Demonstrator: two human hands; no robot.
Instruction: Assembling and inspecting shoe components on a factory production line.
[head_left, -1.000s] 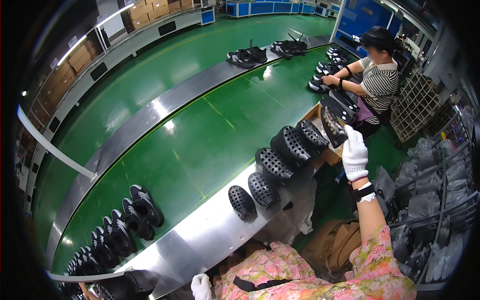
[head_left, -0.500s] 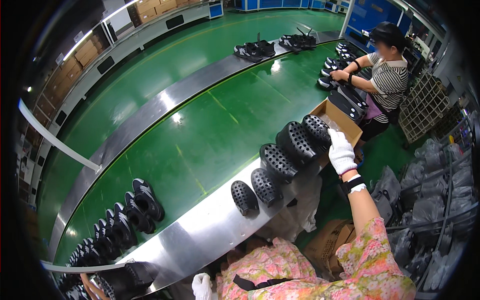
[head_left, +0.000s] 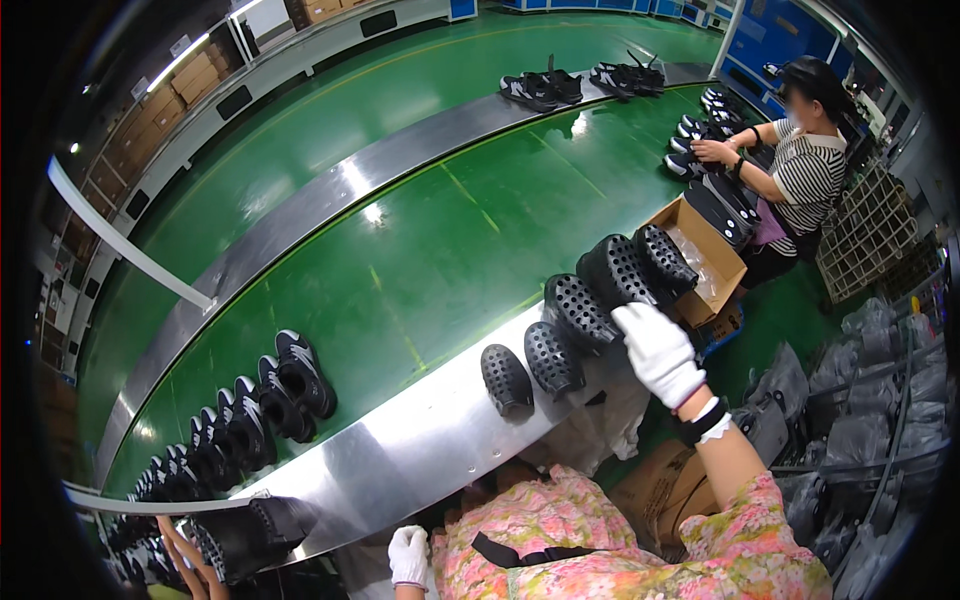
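Several black perforated clogs [head_left: 580,312] lie in a row on the steel rim [head_left: 400,450] of a green conveyor belt [head_left: 440,240]. My right hand [head_left: 657,352], in a white glove, reaches out with its fingertips against the clog [head_left: 612,268] near the row's right end; its fingers look extended, not wrapped around it. An open cardboard box [head_left: 722,262] sits just past that end. My left hand [head_left: 408,555], also gloved, hangs low by my floral sleeve and holds nothing I can see.
A person in a striped shirt [head_left: 805,180] handles dark shoes [head_left: 695,130] farther along the belt. Black sneakers [head_left: 285,380] line the belt at left, where another person's hands [head_left: 180,555] hold a black shoe [head_left: 250,532]. Bagged goods [head_left: 880,400] and a wire basket [head_left: 868,235] stand at right.
My right hand has come down and left from beside the cardboard box to the clog near the row's end. The view has tilted slightly.
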